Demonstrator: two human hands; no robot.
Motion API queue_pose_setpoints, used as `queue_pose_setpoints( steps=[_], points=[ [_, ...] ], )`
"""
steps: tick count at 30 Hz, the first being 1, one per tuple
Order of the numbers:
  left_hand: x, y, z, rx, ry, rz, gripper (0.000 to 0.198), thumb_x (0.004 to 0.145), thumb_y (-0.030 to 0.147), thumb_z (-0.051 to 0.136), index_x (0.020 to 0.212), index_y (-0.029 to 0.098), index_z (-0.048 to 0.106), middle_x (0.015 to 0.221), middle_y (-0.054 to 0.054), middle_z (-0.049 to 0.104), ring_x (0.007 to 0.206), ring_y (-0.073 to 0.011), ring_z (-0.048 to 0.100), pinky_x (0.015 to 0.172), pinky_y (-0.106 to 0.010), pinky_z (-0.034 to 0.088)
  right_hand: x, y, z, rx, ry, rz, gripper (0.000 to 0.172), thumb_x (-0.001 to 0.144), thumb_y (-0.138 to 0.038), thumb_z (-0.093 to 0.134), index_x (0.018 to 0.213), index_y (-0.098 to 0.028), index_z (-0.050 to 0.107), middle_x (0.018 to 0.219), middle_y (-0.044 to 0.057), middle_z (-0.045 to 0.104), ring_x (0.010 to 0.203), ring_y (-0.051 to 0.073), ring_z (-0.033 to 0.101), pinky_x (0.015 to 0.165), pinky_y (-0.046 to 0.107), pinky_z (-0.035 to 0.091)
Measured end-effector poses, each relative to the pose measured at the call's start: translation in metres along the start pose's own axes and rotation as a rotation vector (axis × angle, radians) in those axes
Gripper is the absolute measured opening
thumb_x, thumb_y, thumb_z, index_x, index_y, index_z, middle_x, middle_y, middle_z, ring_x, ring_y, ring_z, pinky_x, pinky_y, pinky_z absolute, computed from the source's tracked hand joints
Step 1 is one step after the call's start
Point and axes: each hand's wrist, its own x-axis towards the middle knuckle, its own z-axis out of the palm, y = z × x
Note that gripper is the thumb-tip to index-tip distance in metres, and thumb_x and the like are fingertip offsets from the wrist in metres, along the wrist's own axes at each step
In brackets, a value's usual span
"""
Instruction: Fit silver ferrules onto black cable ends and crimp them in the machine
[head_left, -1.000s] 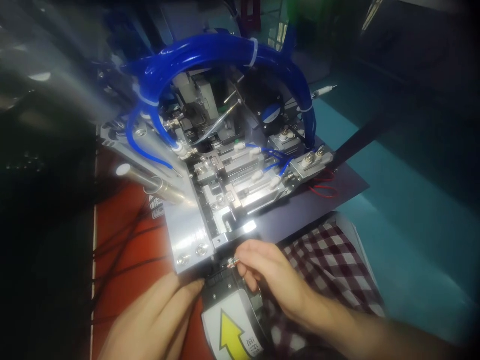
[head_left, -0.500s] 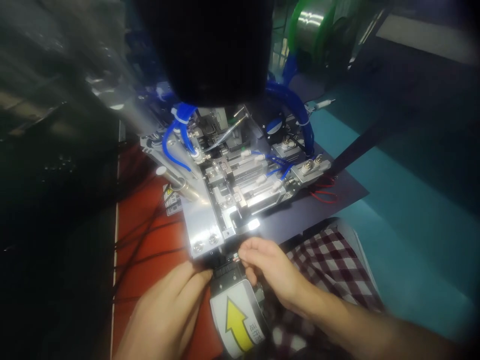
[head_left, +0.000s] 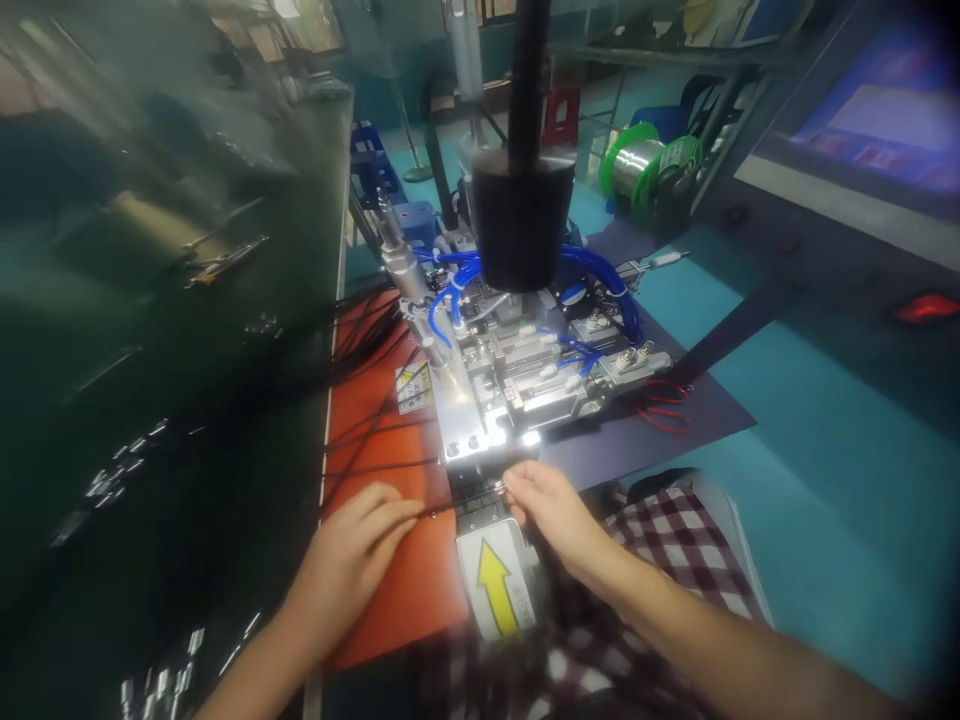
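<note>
My right hand (head_left: 551, 515) pinches a small metal-tipped part (head_left: 498, 487) at the front edge of a metal fixture (head_left: 480, 420). My left hand (head_left: 352, 555) rests on the orange mat (head_left: 390, 590), fingertips pinched on a thin black wire (head_left: 442, 510) that runs toward the fixture. Between the hands lies a white label with a yellow arrow (head_left: 496, 590) on a black block.
Blue air hoses (head_left: 600, 285) loop over the fixture beneath a black cylinder (head_left: 521, 220). Black cables (head_left: 367, 400) cross the mat. Red wires (head_left: 664, 410) lie on the dark plate. A green wire spool (head_left: 645, 165) stands behind. Checked cloth (head_left: 675, 540) covers my lap.
The view has pulled back and up, showing more of the bench. My left hand slid left along the wire, away from the fixture; my right hand stays pinched at the front edge.
</note>
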Motion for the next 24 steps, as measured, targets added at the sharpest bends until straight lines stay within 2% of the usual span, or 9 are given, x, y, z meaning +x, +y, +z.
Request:
queue_pose_setpoints(
  steps=[3, 5, 9, 12, 18, 24],
  points=[
    [-0.015, -0.007, -0.009, -0.016, 0.100, -0.086, 0.016, 0.092, 0.026, 0.050, 0.093, 0.020, 0.064, 0.091, -0.004, 0.064, 0.086, -0.0165, 0.063, 0.077, -0.027, 0.052, -0.001, -0.001, 0.000, -0.004, -0.012, -0.011, 0.029, 0.078, -0.040, 0.060, 0.064, -0.017, 0.050, 0.047, -0.008, 0.047, 0.048, 0.008, 0.040, 0.054, 0.023, 0.033],
    [-0.022, -0.010, -0.009, 0.010, 0.118, -0.087, 0.015, 0.092, 0.025, 0.049, 0.092, 0.021, 0.064, 0.093, -0.005, 0.064, 0.088, -0.0169, 0.063, 0.078, -0.027, 0.052, -0.003, -0.002, 0.001, -0.006, -0.017, -0.016, 0.029, 0.078, -0.040, 0.059, 0.063, -0.017, 0.049, 0.047, -0.008, 0.047, 0.048, 0.009, 0.041, 0.055, 0.024, 0.033],
    [-0.030, -0.015, -0.001, 0.195, 0.117, 0.074, 0.024, 0.094, 0.019, 0.041, 0.099, 0.020, 0.064, 0.095, -0.006, 0.067, 0.086, -0.0153, 0.066, 0.075, -0.023, 0.054, -0.004, -0.003, 0.001, -0.018, -0.016, -0.019, 0.030, 0.076, -0.042, 0.061, 0.063, -0.018, 0.049, 0.048, -0.008, 0.047, 0.049, 0.009, 0.041, 0.055, 0.024, 0.033],
    [-0.034, -0.021, 0.004, 0.290, 0.142, 0.166, 0.032, 0.092, 0.013, 0.036, 0.105, 0.018, 0.065, 0.099, -0.007, 0.070, 0.087, -0.0166, 0.067, 0.076, -0.026, 0.055, -0.004, -0.004, 0.000, -0.025, -0.014, -0.015, 0.032, 0.075, -0.043, 0.062, 0.062, -0.018, 0.049, 0.048, -0.008, 0.048, 0.049, 0.009, 0.041, 0.055, 0.024, 0.032],
    [-0.039, -0.031, 0.007, 0.334, 0.144, 0.248, 0.036, 0.089, 0.008, 0.037, 0.109, 0.016, 0.065, 0.096, -0.010, 0.070, 0.084, -0.0186, 0.067, 0.072, -0.026, 0.055, -0.005, -0.005, 0.001, -0.015, -0.012, 0.013, 0.033, 0.072, -0.045, 0.065, 0.061, -0.018, 0.050, 0.048, -0.008, 0.048, 0.049, 0.009, 0.041, 0.056, 0.024, 0.033],
    [-0.039, -0.032, 0.008, 0.293, 0.156, 0.256, 0.034, 0.090, 0.008, 0.038, 0.111, 0.016, 0.063, 0.100, -0.010, 0.067, 0.086, -0.0175, 0.065, 0.075, -0.024, 0.052, -0.003, 0.000, -0.005, 0.024, -0.007, 0.055, 0.038, 0.067, -0.049, 0.070, 0.059, -0.017, 0.051, 0.049, -0.007, 0.046, 0.049, 0.008, 0.037, 0.053, 0.023, 0.029]
  ],
)
